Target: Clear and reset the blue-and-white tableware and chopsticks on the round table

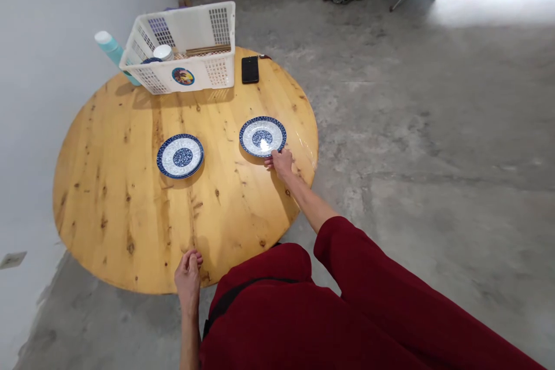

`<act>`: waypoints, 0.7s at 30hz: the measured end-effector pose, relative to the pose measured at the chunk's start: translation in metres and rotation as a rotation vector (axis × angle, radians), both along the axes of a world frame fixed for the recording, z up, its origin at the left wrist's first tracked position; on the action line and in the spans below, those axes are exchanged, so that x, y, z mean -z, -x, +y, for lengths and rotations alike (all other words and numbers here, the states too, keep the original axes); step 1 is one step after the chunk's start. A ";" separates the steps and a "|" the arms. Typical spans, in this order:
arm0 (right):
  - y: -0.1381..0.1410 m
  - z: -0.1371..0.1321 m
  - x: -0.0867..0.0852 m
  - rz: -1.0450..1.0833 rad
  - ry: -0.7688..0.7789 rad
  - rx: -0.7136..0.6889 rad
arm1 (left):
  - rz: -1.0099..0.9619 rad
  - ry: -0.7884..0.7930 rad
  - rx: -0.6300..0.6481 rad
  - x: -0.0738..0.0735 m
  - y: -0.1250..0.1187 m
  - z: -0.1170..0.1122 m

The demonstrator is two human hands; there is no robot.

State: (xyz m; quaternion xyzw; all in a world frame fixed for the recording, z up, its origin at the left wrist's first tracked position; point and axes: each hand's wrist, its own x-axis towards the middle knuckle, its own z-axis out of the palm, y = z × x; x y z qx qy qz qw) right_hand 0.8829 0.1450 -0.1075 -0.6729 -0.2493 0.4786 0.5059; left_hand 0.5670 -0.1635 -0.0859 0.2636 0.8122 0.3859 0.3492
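Plainly, in the head view, the right hand point(281, 163) pinches one plate point(262, 134) by its near rim, grip partly hidden. Well apart, the left hand point(188, 277) curls loosely at the surface point(108, 196) edge, closure unclear, a second plate point(180, 156) beyond it.

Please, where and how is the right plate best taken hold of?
Probably by the near rim of the right plate, coming from the near right, where the right hand is: thumb above, fingers below. The plate is round, shallow and face up, and its rim's shadow on the table suggests room for fingertips underneath.
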 end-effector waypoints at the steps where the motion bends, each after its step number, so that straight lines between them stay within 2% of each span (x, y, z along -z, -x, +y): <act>1: 0.000 0.000 -0.001 0.000 0.002 0.000 | -0.002 -0.001 -0.001 0.001 0.000 0.000; 8: 0.000 -0.002 -0.005 0.010 0.007 -0.010 | 0.009 -0.009 0.007 0.008 0.004 -0.004; 21: 0.001 0.000 -0.002 0.008 -0.004 0.018 | -0.013 -0.006 -0.003 0.008 0.002 -0.001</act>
